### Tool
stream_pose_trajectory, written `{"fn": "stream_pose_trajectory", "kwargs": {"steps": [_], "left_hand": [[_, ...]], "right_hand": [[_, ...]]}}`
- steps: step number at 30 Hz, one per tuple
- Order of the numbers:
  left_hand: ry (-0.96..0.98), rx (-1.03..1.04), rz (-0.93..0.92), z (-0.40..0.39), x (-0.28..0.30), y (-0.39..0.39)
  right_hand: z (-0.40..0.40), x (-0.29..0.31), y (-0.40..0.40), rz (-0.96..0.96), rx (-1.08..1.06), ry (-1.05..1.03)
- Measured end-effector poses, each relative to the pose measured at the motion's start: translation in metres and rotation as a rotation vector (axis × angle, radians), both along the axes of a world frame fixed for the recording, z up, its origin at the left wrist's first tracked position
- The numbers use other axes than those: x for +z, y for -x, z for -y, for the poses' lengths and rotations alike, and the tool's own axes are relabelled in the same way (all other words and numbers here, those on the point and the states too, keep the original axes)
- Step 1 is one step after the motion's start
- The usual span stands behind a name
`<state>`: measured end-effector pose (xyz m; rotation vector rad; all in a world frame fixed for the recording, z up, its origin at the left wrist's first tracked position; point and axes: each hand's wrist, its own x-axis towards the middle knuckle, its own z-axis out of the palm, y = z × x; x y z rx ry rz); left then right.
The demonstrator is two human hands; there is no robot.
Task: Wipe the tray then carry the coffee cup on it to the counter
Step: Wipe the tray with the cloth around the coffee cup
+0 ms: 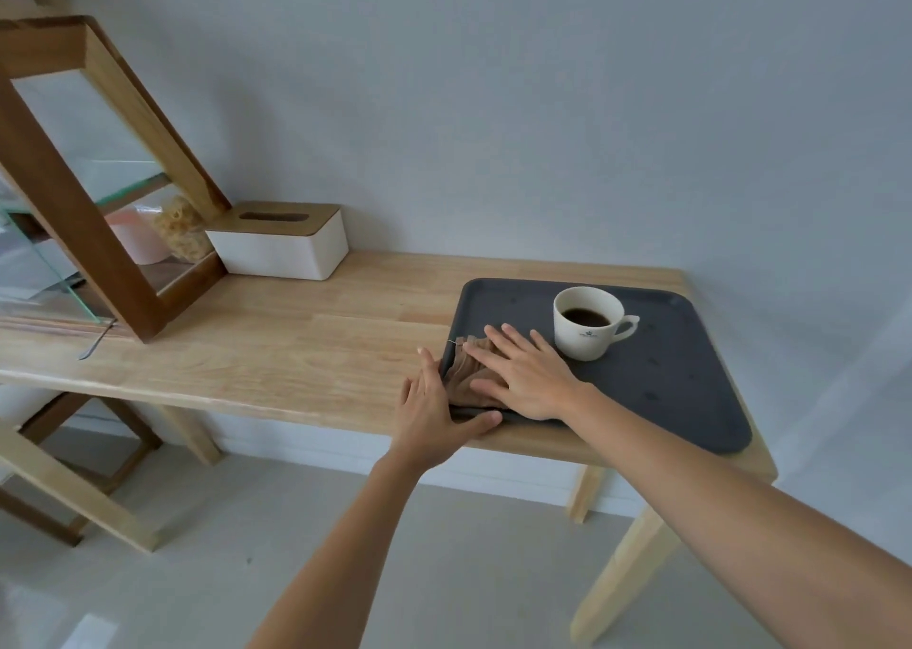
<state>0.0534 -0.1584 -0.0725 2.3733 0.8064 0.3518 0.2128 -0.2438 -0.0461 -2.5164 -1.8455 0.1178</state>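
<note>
A dark grey tray (661,377) lies on the right end of a light wooden table (276,342). A white coffee cup (587,323) with dark coffee in it stands on the tray's far middle, handle to the right. A crumpled brown cloth (466,369) lies on the tray's near left corner. My right hand (528,374) presses flat on the cloth, fingers spread. My left hand (434,411) grips the tray's left front corner, thumb under the edge.
A white tissue box (281,244) with a wooden lid stands at the back left by the wall. A wood-framed glass cabinet (98,194) takes up the left end, with a metal spoon (96,342) beside it. Grey floor lies below.
</note>
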Motion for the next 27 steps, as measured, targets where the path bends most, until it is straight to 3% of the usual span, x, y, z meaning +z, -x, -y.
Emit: {"fn": "stream_pose_trajectory", "kwargs": {"steps": [4,10,22,27], "left_hand": [[0.011,0.004,-0.044,-0.002,0.001,-0.003],[-0.140,0.063,-0.129,0.004,-0.006,-0.010],[-0.099,0.052,-0.187,0.002,-0.007,-0.011],[-0.108,0.045,-0.195,0.001,-0.007,-0.011]], "right_hand": [[-0.017,-0.008,-0.008,0.030,-0.030,-0.044],[-0.040,-0.014,-0.026,0.029,-0.072,-0.063],[-0.114,-0.021,-0.084,0.006,-0.349,-0.099],[-0.113,-0.025,-0.074,0.011,-0.323,-0.186]]}}
